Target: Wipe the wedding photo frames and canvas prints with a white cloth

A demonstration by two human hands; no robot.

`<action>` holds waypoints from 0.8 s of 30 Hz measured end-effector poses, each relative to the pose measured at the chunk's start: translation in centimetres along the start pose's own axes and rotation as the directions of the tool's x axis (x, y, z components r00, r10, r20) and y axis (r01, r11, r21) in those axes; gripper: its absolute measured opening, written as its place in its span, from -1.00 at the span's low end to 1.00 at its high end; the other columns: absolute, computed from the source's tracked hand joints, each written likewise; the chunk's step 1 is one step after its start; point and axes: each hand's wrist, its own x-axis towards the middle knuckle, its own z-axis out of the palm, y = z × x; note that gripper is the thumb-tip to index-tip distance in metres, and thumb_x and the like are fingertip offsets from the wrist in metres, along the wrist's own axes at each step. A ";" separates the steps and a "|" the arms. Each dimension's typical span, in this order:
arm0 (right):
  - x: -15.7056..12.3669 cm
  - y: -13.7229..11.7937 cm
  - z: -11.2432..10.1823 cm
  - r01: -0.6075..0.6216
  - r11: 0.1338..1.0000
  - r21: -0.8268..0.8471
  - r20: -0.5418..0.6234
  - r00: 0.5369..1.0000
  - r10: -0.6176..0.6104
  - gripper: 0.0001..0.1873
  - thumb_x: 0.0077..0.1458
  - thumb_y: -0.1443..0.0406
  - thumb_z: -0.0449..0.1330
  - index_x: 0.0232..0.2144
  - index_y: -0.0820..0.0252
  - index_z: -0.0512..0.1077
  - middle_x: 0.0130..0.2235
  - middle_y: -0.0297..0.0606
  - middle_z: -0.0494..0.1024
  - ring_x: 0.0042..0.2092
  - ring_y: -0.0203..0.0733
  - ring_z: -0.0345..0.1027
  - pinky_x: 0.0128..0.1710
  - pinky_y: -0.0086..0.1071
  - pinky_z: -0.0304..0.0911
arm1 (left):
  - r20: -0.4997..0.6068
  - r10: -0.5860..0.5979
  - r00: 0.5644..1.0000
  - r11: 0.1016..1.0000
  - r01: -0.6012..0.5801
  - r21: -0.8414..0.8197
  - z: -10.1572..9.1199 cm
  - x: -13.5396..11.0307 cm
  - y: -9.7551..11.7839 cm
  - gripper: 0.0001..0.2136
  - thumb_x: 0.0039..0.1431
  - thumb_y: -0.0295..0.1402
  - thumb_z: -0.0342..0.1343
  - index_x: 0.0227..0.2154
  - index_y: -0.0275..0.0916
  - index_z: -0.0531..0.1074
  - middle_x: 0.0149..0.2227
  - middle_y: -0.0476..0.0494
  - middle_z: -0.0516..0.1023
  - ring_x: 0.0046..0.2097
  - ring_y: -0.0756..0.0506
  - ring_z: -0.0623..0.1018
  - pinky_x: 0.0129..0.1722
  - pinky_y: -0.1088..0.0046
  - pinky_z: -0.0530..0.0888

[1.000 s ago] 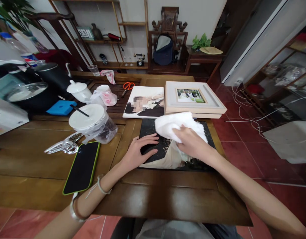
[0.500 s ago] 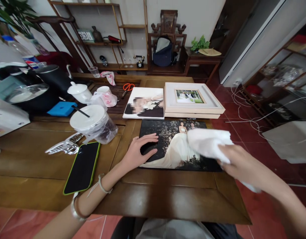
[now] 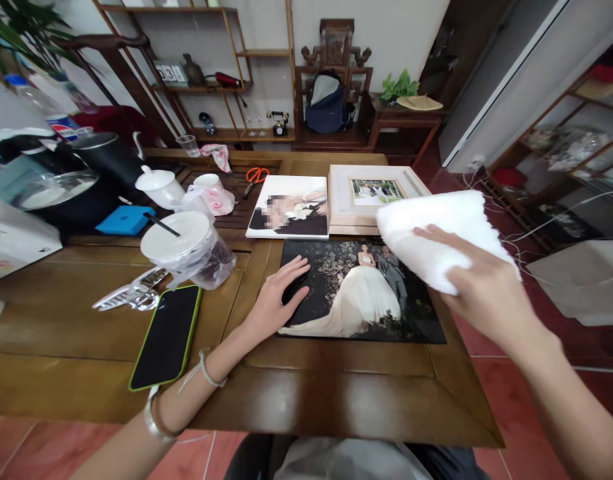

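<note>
A dark wedding photo panel (image 3: 356, 300) lies flat on the wooden table, showing a couple, one in a long pale gown. My left hand (image 3: 281, 300) rests on its left edge with fingers spread. In my right hand (image 3: 486, 287) is a white cloth (image 3: 436, 227), gripped between thumb and fingers. The cloth hangs over the panel's upper right corner and covers part of the framed photo (image 3: 376, 193) behind it. Beside that frame, a smaller photo panel (image 3: 291, 207) touches the dark panel's far edge.
Left of the panel are a phone (image 3: 166, 340), a silver hair clip (image 3: 131, 290) and a lidded cup in plastic (image 3: 186, 247). Orange-handled scissors (image 3: 256, 177), a white teapot (image 3: 159, 187) and a blue box (image 3: 124, 220) stand farther back. The table's right edge (image 3: 479, 387) is near my right arm.
My right hand has lifted the white cloth up and to the right, uncovering the second figure in the photo. My left hand has barely shifted.
</note>
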 end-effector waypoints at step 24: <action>-5.4 -9.4 1.6 0.132 0.812 0.568 0.351 0.854 -0.384 -0.82 -0.19 0.35 0.25 -0.40 0.19 0.49 0.26 0.08 0.19 0.30 0.30 -0.07 0.26 0.19 -0.17 | -0.013 0.005 1.000 1.000 -0.005 -0.004 0.2 0.2 0.1 -0.72 0.25 -0.33 0.06 0.00 -0.16 0.44 0.15 -0.19 0.43 0.24 -0.20 0.33 0.22 0.05 0.29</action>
